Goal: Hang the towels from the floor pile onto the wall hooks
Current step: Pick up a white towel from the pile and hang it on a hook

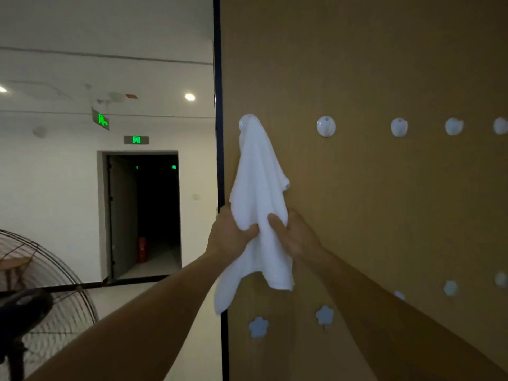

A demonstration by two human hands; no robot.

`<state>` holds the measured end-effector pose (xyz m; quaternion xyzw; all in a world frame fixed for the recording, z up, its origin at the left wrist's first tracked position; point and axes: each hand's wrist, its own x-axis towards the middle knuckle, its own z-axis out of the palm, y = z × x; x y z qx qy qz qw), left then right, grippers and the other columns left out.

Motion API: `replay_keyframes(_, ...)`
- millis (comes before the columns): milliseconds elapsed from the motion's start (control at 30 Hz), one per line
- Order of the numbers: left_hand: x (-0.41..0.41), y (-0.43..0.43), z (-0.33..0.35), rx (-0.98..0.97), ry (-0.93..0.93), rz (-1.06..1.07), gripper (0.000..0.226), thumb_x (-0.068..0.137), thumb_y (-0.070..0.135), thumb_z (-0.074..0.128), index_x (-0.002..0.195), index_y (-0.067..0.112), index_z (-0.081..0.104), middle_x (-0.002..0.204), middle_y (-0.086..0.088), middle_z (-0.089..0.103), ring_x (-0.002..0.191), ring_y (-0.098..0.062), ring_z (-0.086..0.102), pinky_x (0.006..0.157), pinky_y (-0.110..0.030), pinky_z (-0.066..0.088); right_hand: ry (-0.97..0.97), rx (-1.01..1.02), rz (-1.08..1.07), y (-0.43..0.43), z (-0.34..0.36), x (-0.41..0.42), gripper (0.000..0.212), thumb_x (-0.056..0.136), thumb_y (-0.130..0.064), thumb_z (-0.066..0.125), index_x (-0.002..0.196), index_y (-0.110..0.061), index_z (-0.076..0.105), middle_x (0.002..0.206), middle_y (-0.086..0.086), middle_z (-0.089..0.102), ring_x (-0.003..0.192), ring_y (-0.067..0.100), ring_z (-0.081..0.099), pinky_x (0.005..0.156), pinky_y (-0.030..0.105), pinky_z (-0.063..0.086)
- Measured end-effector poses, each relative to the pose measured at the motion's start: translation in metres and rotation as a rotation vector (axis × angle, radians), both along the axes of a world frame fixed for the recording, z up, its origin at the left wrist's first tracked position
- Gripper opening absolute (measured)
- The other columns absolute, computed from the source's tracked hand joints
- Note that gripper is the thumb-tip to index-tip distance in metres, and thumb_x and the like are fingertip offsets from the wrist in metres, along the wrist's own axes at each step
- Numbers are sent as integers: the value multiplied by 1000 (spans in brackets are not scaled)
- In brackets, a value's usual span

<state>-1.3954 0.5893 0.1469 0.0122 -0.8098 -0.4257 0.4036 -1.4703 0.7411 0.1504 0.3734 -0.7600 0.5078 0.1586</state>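
Towel [258,188] hangs on the far-left hook [243,124], with fingers [251,231] of the left hand [232,237] and right hand [295,240] clamped on its middle, so a hard tug could slip it off.

White towel [258,188] on round hook [245,122], both hands gripping.

We're seeing dim, uneven light. One recessed ceiling spot [190,97] lights the corridor on the left and clips to white. The brown panel [384,64] is murky and darkest up top. The doorway [154,204] is near black, with green glow from the exit sign [136,139]. The towel [258,188] keeps its fold shading. The right-edge hooks [500,125] smear, probably lens falloff. Overall it's soft and noisy.
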Motion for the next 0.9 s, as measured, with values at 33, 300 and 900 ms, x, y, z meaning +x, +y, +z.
replay_keyframes(33,6,3,-14,12,-21,-2,76,74,38,80,135,13,42,126,-2,54,115,-18,53,96,-30,44,-14,30,-47,7,-11,3,63,93,-61,42,131,-11,49,119,3,60,105,22,62,88,42,53)
replay_keyframes(300,56,59,-133,-1,-482,77,79,69,56,63,122,-2,53,116,-16,59,110,-30,58,95,-44,48,-76,324,-280,106,-102,49,76,93,-63,36,151,-16,23,154,9,26,139,26,31,113,42,29)
replay_keyframes(900,92,493,-318,-723,-877,-383,76,83,56,54,143,15,34,143,-11,39,128,-31,40,105,-43,36,-532,709,-757,535,-350,221,68,96,-59,33,146,-14,34,150,14,33,136,34,32,109,44,30)
